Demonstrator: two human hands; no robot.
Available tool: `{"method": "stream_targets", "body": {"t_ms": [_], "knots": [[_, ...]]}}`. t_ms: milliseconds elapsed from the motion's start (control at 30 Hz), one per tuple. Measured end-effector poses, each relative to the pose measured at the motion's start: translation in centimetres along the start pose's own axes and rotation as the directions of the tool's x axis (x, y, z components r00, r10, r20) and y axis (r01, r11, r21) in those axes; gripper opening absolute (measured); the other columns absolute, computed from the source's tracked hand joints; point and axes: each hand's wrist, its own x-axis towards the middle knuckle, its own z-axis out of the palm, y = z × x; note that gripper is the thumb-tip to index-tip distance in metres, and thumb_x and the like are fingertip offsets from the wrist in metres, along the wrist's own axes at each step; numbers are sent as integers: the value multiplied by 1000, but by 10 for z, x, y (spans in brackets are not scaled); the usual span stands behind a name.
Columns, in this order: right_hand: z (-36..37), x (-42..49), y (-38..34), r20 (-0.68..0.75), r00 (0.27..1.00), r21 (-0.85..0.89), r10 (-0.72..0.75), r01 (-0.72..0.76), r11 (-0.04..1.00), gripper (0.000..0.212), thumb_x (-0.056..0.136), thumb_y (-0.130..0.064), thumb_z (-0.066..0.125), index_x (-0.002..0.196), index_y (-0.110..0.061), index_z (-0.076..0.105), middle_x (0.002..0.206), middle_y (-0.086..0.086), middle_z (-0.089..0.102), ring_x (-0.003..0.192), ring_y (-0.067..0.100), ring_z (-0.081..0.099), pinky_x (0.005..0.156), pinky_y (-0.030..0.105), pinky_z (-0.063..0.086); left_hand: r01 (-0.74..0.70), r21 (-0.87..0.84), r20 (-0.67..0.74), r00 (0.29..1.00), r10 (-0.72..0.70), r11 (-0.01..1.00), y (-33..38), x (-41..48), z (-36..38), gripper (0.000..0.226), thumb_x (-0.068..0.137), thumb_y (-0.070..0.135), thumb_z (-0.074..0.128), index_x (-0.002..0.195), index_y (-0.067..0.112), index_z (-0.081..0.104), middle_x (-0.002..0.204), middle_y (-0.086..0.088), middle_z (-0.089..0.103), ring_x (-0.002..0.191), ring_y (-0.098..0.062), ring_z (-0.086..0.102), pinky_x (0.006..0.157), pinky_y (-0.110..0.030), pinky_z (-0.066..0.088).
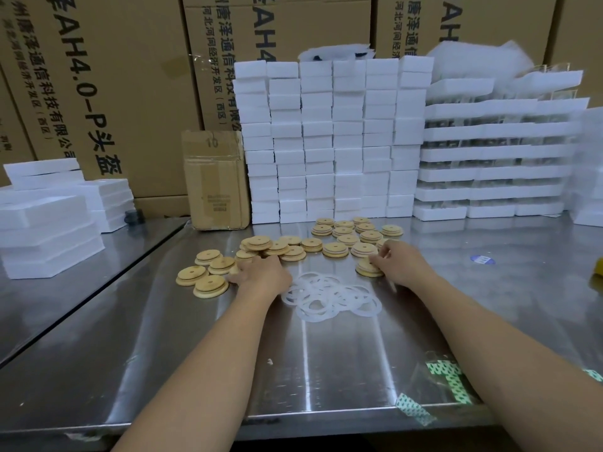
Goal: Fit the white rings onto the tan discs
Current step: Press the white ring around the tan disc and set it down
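The steel table (326, 370) is carrying roughly two dozen tan discs (335, 249) towards the far side, about ten overlapping white rings (321, 296) nearer, six columns of white foam blocks (332, 141) far behind, and one small cardboard box (215, 181) far left.

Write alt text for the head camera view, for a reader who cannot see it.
Over a steel table, a person's right hand pinches a tan disc while the left hand reaches among loose tan discs; a pile of white rings lies between the hands. White foam blocks and cardboard boxes stand behind.
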Motion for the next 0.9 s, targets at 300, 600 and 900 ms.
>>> {"method": "stream_targets", "body": {"t_ms": [300, 600, 900], "knots": [[-4, -9, -11, 134, 991, -151, -5, 25, 988, 67, 75, -75, 74, 115, -23, 59, 119, 3, 65, 105, 24, 58, 87, 39, 50, 24, 25, -71, 997, -22, 999, -9, 1, -3, 46, 103, 40, 56, 147, 25, 57, 161, -13, 39, 145, -43, 37, 116, -56, 38], [-1, -3, -9, -13, 1000, -26, 16, -17, 1000, 54, 95, -19, 64, 147, -21, 48, 130, 13, 67, 122, 35, 60, 99, 41, 50, -2, -145, -189, 982, -25, 989, -20, 12, -2, 40, 104, 20, 58, 144, 20, 61, 148, -11, 53, 134, -35, 53, 106, -52, 53], [6, -5, -16, -11, 994, 108, -112, 112, 988, 20, 91, -36, 75, 107, -28, 68, 85, -6, 68, 81, 15, 62, 66, 28, 44, -69, -345, -316, 947, -47, 936, -22, 17, 2, 34, 102, 16, 56, 132, 21, 69, 139, -10, 60, 129, -34, 54, 101, -44, 52]]}}
